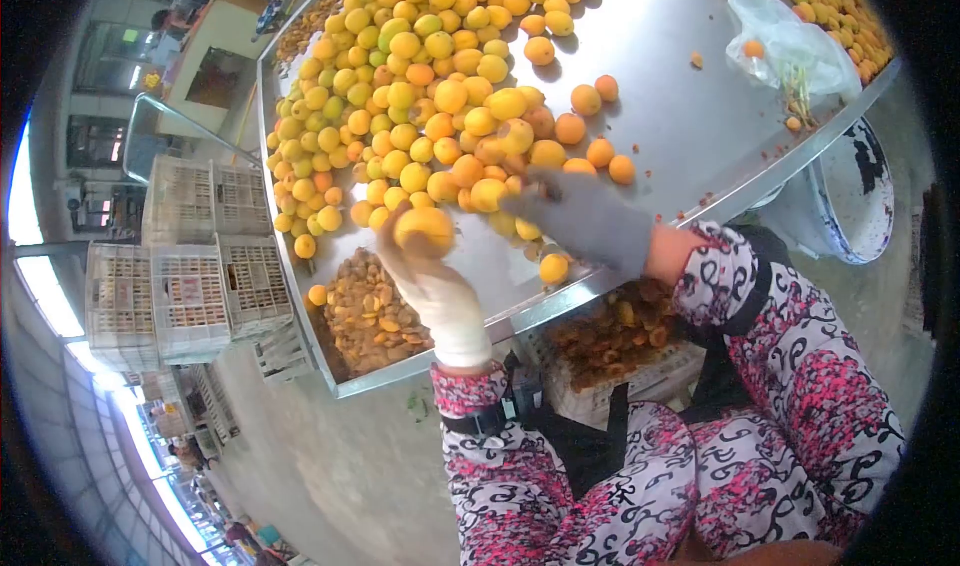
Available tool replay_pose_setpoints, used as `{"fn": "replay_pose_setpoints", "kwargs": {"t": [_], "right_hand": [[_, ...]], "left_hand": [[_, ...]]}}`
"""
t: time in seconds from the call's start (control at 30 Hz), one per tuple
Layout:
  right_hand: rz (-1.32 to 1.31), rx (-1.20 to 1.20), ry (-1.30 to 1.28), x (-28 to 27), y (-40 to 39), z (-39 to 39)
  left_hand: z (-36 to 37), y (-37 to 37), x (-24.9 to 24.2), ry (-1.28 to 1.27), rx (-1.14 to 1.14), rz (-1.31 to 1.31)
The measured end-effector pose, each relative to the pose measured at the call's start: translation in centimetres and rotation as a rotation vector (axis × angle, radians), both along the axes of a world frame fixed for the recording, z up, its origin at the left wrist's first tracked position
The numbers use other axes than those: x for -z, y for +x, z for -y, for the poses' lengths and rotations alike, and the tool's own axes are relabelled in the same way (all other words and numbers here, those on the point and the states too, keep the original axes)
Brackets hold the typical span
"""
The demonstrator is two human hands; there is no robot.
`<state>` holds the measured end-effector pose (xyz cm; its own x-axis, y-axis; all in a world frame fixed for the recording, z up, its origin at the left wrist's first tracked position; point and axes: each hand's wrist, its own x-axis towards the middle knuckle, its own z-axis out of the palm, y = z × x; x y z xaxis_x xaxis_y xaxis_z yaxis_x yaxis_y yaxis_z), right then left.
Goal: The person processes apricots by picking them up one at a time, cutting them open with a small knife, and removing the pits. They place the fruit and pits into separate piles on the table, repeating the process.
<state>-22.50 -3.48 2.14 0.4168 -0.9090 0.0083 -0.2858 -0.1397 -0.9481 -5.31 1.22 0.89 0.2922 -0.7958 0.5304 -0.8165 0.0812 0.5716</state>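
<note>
Many yellow-orange fruits (400,96) are heaped on a metal table (650,56). My left hand (425,271), in a whitish glove with brown-stained fingers, is wrapped round a yellow fruit (424,232) near the heap's front edge. To its right, my right hand (590,218) wears a grey glove and reaches to the near side of the heap; its fingertips are blurred against the fruits, so what they hold is hidden. Below my left hand lies a pile of brown pits (365,316) in the table's corner.
A crate of dark orange fruit pieces (610,341) stands under the table edge. A white bucket (850,196) is at the right. On the table lies a clear plastic bag (780,46), with more fruits beyond it. Stacked crates (185,286) stand at the left.
</note>
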Motion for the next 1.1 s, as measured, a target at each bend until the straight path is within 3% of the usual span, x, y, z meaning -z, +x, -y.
{"fn": "replay_pose_setpoints", "kwargs": {"t": [0.07,0.1,0.13,0.2,0.23,0.27,0.33,0.37,0.43,0.47,0.53,0.6,0.63,0.67,0.73,0.8,0.87,0.9,1.07,1.1], "right_hand": [[0.356,0.042,0.59,-1.6,-0.7,1.7],[0.464,0.025,0.309,1.6,0.0,2.7],[0.459,0.038,0.31,1.3,-0.1,2.3],[0.319,0.001,0.079,-0.2,-0.3,0.8],[0.244,-0.153,0.184,-1.0,-1.1,1.0],[0.246,-0.15,0.183,-1.0,-1.1,1.1],[-0.138,-0.138,-0.377,-0.7,-0.9,1.4],[-0.137,-0.139,-0.376,-0.1,-0.8,1.6],[0.009,-0.066,-0.617,0.3,-0.5,1.8],[0.011,-0.066,-0.615,0.0,-0.3,1.7],[0.39,0.149,0.238,-1.1,0.5,1.3],[0.326,0.232,0.164,-0.8,0.9,1.6],[0.26,0.309,0.089,-0.5,1.2,1.7],[0.257,0.308,0.103,-0.6,1.4,1.8],[0.178,0.378,-0.155,-0.6,1.6,1.8],[0.122,0.372,-0.149,-0.9,1.4,1.5],[0.046,0.376,-0.312,-0.4,1.6,1.5],[0.06,0.386,-0.366,0.0,1.8,1.3],[0.022,0.297,-0.495,-0.3,1.2,1.2],[-0.006,0.297,-0.434,0.1,1.3,1.2]], "left_hand": [[-0.4,-3.1,-1.1,-0.036,0.258,-0.227],[-0.5,-3.7,-0.7,-0.042,0.311,-0.015],[-0.3,-4.1,-0.4,-0.07,0.348,0.148],[-0.2,-4.6,-0.1,-0.012,0.295,0.214],[-0.1,-4.7,-0.1,-0.01,0.301,0.216],[0.2,-4.7,-0.1,-0.031,0.336,0.126],[0.5,-4.9,-0.3,-0.051,0.368,0.035],[0.5,-5.1,-0.6,-0.054,0.352,0.096],[0.5,-5.4,-0.6,-0.052,0.336,0.161],[0.6,-5.6,-0.4,-0.093,0.324,0.141],[0.7,-6.4,0.5,-0.127,0.317,0.12],[0.9,-7.5,1.8,-0.019,0.24,-0.373],[1.2,-7.8,2.0,-0.074,0.282,-0.474],[1.3,-8.2,1.3,-0.062,0.276,-0.477],[0.8,-8.7,0.2,-0.063,0.316,-0.57],[1.2,-7.3,1.6,0.012,0.292,-0.515],[0.9,-7.4,0.9,0.192,0.236,-0.699],[0.7,-7.8,0.7,0.207,0.272,-1.088],[0.0,-7.0,2.2,0.145,0.374,-0.926],[-0.4,-6.6,2.1,0.213,0.344,-0.629]]}}
